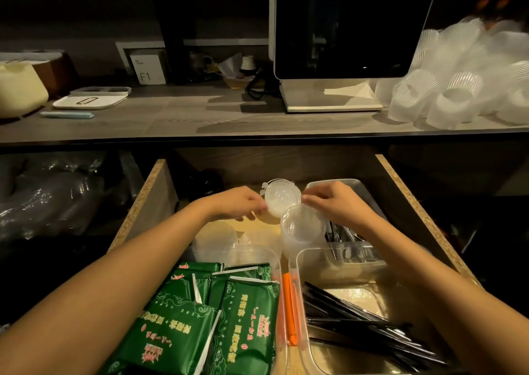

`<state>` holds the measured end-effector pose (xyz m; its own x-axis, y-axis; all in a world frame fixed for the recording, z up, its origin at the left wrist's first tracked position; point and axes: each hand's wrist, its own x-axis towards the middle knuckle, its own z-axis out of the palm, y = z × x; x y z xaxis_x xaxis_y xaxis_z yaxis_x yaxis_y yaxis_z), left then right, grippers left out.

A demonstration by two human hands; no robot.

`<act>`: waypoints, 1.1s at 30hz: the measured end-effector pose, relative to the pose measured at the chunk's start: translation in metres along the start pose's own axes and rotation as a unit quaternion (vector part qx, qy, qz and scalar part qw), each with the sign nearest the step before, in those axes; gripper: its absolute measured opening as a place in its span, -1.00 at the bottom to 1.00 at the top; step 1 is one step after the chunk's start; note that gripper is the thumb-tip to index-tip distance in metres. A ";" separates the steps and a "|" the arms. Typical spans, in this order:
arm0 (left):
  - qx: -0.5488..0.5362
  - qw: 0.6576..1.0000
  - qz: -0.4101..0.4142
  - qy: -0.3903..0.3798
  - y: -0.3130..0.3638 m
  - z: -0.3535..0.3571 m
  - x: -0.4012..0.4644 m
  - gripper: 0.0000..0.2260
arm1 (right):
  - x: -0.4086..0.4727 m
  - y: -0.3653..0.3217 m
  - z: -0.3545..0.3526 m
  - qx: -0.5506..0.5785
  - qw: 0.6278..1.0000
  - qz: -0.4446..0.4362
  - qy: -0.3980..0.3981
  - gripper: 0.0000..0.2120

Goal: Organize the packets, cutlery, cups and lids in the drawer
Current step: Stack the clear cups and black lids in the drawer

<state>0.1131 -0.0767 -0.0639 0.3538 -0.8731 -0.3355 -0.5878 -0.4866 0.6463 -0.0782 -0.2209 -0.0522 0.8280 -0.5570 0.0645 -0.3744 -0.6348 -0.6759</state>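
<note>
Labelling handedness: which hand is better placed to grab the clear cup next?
Right, probably. The right hand sits directly beside the clear cup; the left hand already holds the small lidded cup.

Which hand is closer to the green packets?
Left. The left hand is up and slightly left of the green packets; the right hand is farther right, above the cutlery tray.
</note>
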 end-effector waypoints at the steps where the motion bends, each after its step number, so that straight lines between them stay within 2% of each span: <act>1: -0.038 0.999 -0.006 0.036 0.005 -0.002 0.002 -0.71 | 0.002 -0.003 -0.003 0.036 0.999 0.009 0.030 -0.74; 4: -0.167 0.977 -0.047 0.127 0.021 -0.008 0.013 -0.67 | 0.020 -0.013 -0.006 0.129 0.987 0.053 0.076 -0.77; 7: -0.251 0.951 -0.100 0.151 0.031 -0.008 0.027 -0.57 | 0.048 -0.015 0.003 0.074 0.995 0.060 0.033 -0.69; 11: -0.243 0.953 -0.150 0.106 0.026 -0.001 0.048 -0.49 | 0.092 -0.009 0.018 -0.043 0.998 0.038 -0.030 -0.60; 15: -0.218 0.960 -0.156 0.076 0.017 0.004 0.067 -0.52 | 0.130 0.003 0.029 -0.169 0.981 -0.005 -0.097 -0.53; 19: -0.238 0.957 -0.153 0.057 0.005 0.010 0.083 -0.66 | 0.150 0.018 0.036 -0.260 0.946 -0.013 -0.191 -0.63; 24: -0.287 0.943 -0.157 0.065 -0.010 0.014 0.090 -0.79 | 0.150 0.027 0.038 -0.236 0.944 -0.035 -0.228 -0.67; 29: -0.262 0.950 -0.165 0.030 -0.013 0.012 0.080 -0.92 | 0.142 0.021 0.036 -0.265 0.924 -0.058 -0.270 -0.63; 33: -0.254 0.953 -0.164 -0.028 -0.010 0.013 0.068 -0.82 | 0.129 0.020 0.030 -0.268 0.917 -0.084 -0.285 -0.64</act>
<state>0.1335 -0.1314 -0.1014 0.4107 -0.6842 -0.6027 -0.0189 -0.6673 0.7446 0.0334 -0.2895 -0.0793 0.9194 -0.1544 -0.3618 -0.2465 -0.9429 -0.2240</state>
